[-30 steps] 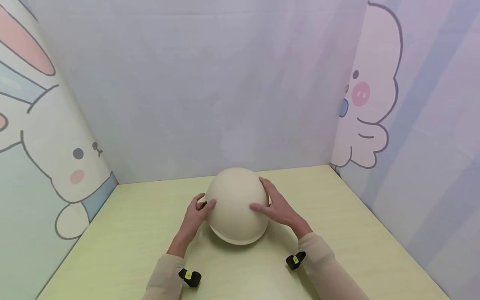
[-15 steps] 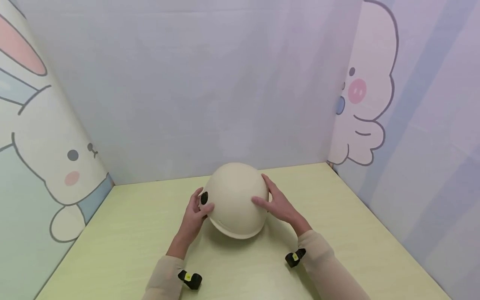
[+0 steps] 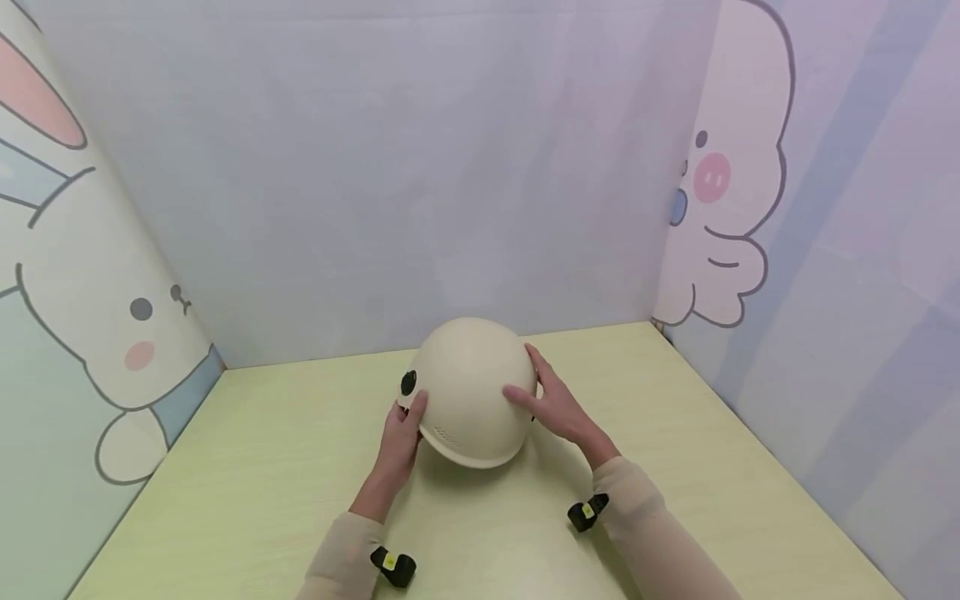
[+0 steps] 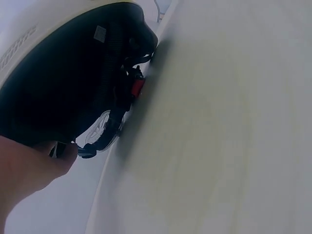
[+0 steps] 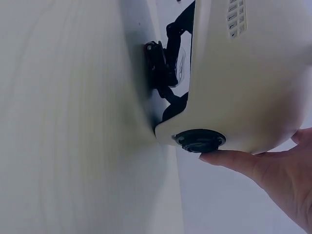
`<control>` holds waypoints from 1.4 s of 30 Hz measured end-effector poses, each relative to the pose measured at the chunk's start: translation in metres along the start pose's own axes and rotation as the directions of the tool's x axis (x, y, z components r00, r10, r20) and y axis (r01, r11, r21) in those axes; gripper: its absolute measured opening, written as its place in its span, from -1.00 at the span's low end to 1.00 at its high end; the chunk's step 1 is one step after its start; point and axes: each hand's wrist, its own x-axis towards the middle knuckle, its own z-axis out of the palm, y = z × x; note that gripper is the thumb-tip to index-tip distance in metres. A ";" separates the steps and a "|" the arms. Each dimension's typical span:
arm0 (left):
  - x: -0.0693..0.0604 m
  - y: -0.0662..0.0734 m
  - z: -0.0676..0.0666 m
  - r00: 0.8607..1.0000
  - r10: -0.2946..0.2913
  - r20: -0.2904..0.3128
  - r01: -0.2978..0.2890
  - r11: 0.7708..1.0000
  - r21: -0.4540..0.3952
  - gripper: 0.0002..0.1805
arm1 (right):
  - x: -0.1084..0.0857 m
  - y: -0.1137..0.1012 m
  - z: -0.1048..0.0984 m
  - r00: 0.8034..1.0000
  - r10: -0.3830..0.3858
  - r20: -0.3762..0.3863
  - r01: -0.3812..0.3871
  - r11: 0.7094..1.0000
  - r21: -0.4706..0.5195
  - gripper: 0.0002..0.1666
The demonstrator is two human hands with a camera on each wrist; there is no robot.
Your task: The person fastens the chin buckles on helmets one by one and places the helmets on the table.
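A pale grey-lilac backdrop [image 3: 420, 183] stands behind, with a cartoon rabbit [image 3: 112, 275] printed on the panel to the person's left and a cartoon pig [image 3: 735, 192] on the right. Below lies a light wood-grain table [image 3: 247, 475]. Near its far side is a cream half-shell helmet [image 3: 472, 375], tilted so that its near rim [image 3: 476, 463] stands clear of the tabletop; whether any other part of it touches the table is hard to tell.

The shell looks stiff, smooth and probably light for its bulk, a little slippery on the dome. The rim seems the surest place to hold, with the other palm steadying the side.

The left hand [image 3: 400, 435] grips the rim, thumb outside and fingers tucked under. The right hand [image 3: 558, 408] lies against the opposite side, thumb and fingers spread wide and fairly straight on the shell. On the sleeves sit a left wrist camera [image 3: 397, 569] and a right wrist camera [image 3: 587, 512].

A dark chin strap [image 4: 111, 127] hangs below the opening, likely soft and apt to snag. Smaller are a round black side fitting [image 3: 408, 382] by the left hand and a red tab [image 4: 138, 87] on the strap.
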 end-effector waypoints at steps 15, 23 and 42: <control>-0.001 -0.001 0.006 0.998 0.043 0.039 -0.042 0.999 -0.024 -0.18 | -0.002 -0.012 0.003 0.987 -0.158 -0.032 0.155 0.986 -0.063 0.03; -0.004 0.007 0.014 0.999 0.050 -0.021 -0.047 0.989 0.138 -0.15 | -0.003 -0.017 0.007 0.994 -0.109 -0.030 0.103 0.983 -0.151 0.33; 0.000 0.016 0.006 0.979 0.137 0.151 -0.141 0.990 0.016 -0.31 | -0.002 -0.019 -0.001 0.994 -0.103 -0.031 0.101 0.994 -0.048 0.26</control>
